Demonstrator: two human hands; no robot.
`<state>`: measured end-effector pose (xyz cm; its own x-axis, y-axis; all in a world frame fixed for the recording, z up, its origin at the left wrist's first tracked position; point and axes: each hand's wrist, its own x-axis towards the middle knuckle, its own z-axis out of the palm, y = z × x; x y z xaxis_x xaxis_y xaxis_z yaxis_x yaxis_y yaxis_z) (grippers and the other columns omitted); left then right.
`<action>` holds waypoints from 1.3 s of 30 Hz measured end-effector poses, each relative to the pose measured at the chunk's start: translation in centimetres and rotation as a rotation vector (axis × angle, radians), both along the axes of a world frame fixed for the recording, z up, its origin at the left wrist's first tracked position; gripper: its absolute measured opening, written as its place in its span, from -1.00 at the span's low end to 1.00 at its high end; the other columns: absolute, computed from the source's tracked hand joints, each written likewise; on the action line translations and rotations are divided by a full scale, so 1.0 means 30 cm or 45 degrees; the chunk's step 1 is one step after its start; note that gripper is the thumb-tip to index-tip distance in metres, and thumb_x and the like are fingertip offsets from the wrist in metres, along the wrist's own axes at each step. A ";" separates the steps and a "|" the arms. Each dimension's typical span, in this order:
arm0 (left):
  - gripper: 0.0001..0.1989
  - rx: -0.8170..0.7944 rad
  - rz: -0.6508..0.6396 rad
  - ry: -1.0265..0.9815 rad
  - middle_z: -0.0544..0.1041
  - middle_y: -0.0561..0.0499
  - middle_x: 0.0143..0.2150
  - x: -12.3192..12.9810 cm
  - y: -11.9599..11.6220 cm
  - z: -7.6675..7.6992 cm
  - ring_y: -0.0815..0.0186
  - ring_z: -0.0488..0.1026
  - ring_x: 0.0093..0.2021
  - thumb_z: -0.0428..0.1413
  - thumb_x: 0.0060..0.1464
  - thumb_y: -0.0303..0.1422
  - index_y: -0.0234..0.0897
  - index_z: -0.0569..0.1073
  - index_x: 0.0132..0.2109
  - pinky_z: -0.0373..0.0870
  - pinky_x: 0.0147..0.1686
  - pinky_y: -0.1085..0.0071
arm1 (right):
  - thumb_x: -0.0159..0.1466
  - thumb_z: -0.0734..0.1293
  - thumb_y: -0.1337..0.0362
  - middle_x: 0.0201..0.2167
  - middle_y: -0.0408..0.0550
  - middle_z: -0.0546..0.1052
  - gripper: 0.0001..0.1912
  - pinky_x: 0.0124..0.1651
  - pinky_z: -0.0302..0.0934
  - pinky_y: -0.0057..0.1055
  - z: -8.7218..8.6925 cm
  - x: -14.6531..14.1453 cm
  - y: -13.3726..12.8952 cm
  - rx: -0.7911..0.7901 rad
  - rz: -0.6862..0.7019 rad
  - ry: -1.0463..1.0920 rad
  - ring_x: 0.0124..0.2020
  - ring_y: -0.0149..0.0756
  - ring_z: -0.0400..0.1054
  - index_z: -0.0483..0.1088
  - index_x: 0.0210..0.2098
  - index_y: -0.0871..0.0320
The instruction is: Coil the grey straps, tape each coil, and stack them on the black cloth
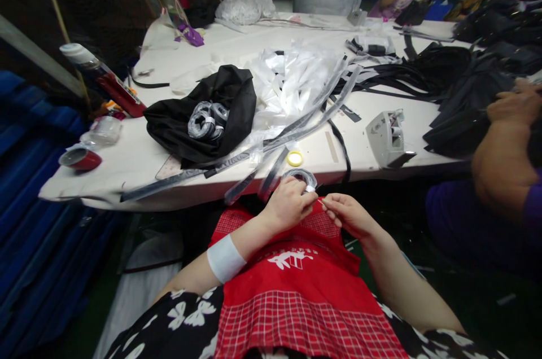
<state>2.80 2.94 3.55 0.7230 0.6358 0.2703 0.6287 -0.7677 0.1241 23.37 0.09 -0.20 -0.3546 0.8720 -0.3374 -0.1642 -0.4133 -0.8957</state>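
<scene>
My left hand is closed around a grey coiled strip at the table's front edge, above the red apron. Just to its right, my right hand pinches a thin, light-coloured piece too small to name. The two hands are close together. A yellow ring lies on the table beyond the coil. Several similar rolled coils sit in a black cloth to the left. Long dark strips in clear plastic run along the front of the table.
On the white table are a tape dispenser, a pile of clear plastic, a tilted red bottle and a red cup. Another person's arm rests by black material at right.
</scene>
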 end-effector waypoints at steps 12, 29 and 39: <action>-0.55 -0.775 0.176 -0.798 0.51 -0.08 0.12 -0.002 0.009 -0.062 0.22 0.46 0.06 0.08 0.16 -0.44 -0.20 0.35 0.20 0.36 0.12 0.25 | 0.16 0.44 -0.02 -0.65 -0.19 0.38 -0.63 -0.67 0.04 -0.56 0.036 -0.006 -0.013 0.234 -0.207 -0.103 -0.70 -0.52 0.15 0.42 -0.44 0.18; -0.59 -0.927 0.375 -1.039 0.57 -0.04 -0.18 0.039 -0.008 -0.099 0.30 0.51 -0.21 0.11 0.08 -0.46 -0.31 0.31 0.10 0.42 -0.13 0.34 | 0.06 0.48 -0.11 -0.74 -0.20 0.35 -0.53 -0.73 -0.05 -0.55 -0.053 -0.104 0.017 0.135 -0.362 -0.135 -0.77 -0.51 0.12 0.36 -0.57 0.17; -0.70 -0.922 0.707 -1.256 0.62 -0.06 -0.26 0.050 0.008 -0.115 0.28 0.53 -0.30 0.17 0.12 -0.18 -0.33 0.55 -0.14 0.46 -0.25 0.36 | 0.01 0.49 -0.16 -0.55 -0.09 0.52 -0.49 -0.51 0.24 -0.48 -0.040 -0.122 0.027 0.168 -0.228 -0.170 -0.61 -0.41 0.35 0.47 -0.40 0.19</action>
